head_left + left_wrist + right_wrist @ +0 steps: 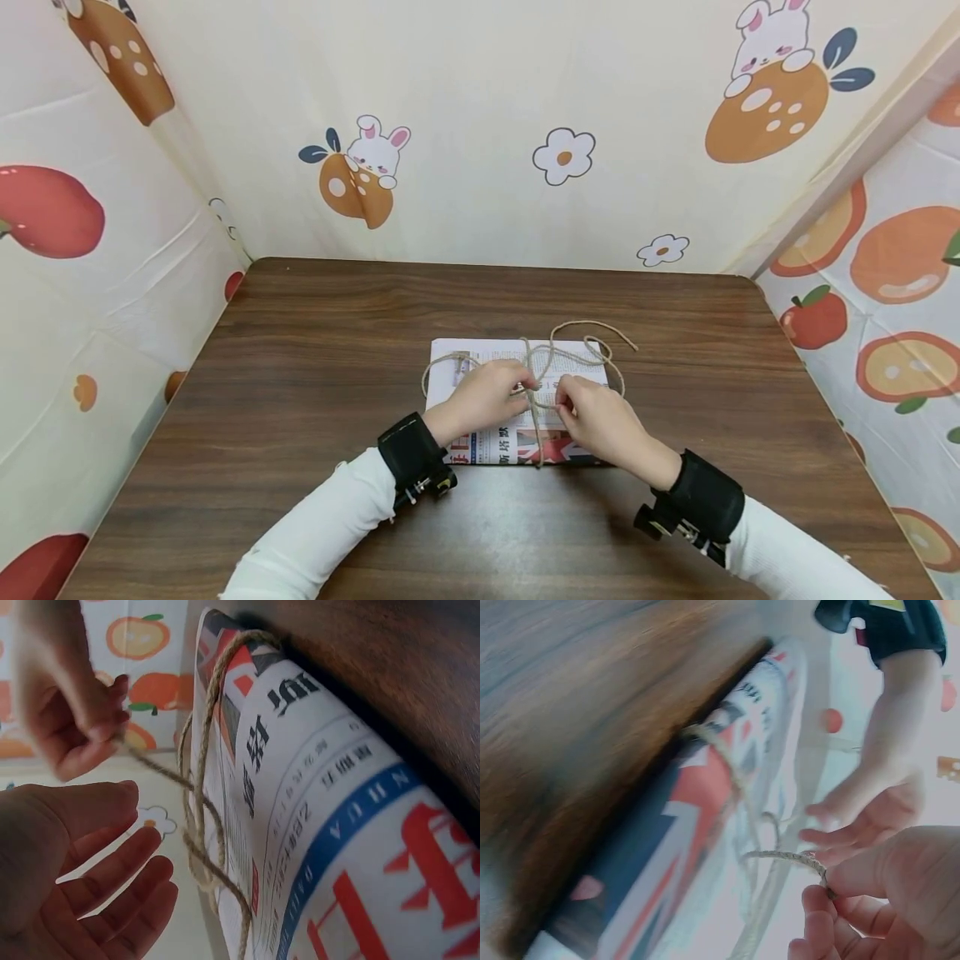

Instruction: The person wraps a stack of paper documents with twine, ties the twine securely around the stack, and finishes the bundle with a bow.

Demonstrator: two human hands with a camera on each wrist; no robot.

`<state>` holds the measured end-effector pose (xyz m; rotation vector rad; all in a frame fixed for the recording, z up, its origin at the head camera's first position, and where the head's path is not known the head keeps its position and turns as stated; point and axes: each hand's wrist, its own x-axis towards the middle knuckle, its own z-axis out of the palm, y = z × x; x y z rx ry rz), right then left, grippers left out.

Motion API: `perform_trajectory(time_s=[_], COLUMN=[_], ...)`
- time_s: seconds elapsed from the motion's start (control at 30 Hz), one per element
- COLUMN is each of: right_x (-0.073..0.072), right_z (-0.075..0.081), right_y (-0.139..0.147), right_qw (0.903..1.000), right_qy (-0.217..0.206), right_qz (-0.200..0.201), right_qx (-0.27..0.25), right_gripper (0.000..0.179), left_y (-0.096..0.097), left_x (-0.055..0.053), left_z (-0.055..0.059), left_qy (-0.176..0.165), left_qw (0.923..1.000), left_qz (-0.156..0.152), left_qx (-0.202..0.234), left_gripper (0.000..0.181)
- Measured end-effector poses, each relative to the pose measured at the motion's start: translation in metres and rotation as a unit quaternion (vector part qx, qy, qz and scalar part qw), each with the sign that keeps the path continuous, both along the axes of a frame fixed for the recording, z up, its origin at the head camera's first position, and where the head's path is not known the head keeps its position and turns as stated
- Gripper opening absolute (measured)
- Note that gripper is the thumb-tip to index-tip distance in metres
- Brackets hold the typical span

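Note:
A flat, newspaper-covered bundle (495, 446) lies on the table, with tan twine (537, 433) running across it and crossing near the middle. Over the left half is my left hand (487, 396); in the left wrist view its fingers (124, 859) are loosely bent beside the twine with nothing between them. My right hand (603, 421) pinches a piece of twine (780, 856) between thumb and forefinger, just right of the crossing. That piece stretches from the fingertips back to the crossing. Loose loops of twine spread over the bundle's far right corner.
A dark brown wooden table (322, 358) extends around the bundle. Patterned cloth (465, 208) hangs behind the table and along both sides. Each wrist wears a black strap (708, 504) with a small camera attached.

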<state>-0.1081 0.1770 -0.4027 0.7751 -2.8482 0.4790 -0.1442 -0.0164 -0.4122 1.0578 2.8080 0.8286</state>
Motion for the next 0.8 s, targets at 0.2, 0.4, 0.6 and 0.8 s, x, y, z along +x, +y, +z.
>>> perform_trajectory(time_s=[0.2, 0.4, 0.6, 0.8], right_x=[0.006, 0.013, 0.019, 0.015], right_z=[0.015, 0.029, 0.04, 0.044], right_y=[-0.004, -0.008, -0.01, -0.006], right_qw=[0.9997, 0.9992, 0.9994, 0.999], right_qy=[-0.021, -0.027, -0.014, -0.011], right_qz=[0.002, 0.009, 0.012, 0.016], right_qx=[-0.015, -0.027, -0.03, -0.04], right_gripper=[0.016, 0.015, 0.016, 0.015], left_y=[0.007, 0.01, 0.01, 0.007], left_x=[0.0, 0.0, 0.0, 0.001], left_z=[-0.005, -0.011, -0.012, -0.013], left_qy=[0.019, 0.024, 0.039, 0.056], left_qw=[0.9995, 0.9992, 0.9989, 0.9979], left_qz=[-0.014, -0.019, -0.018, -0.029], left_qx=[-0.022, -0.025, -0.018, 0.016], left_gripper=[0.02, 0.016, 0.01, 0.006])
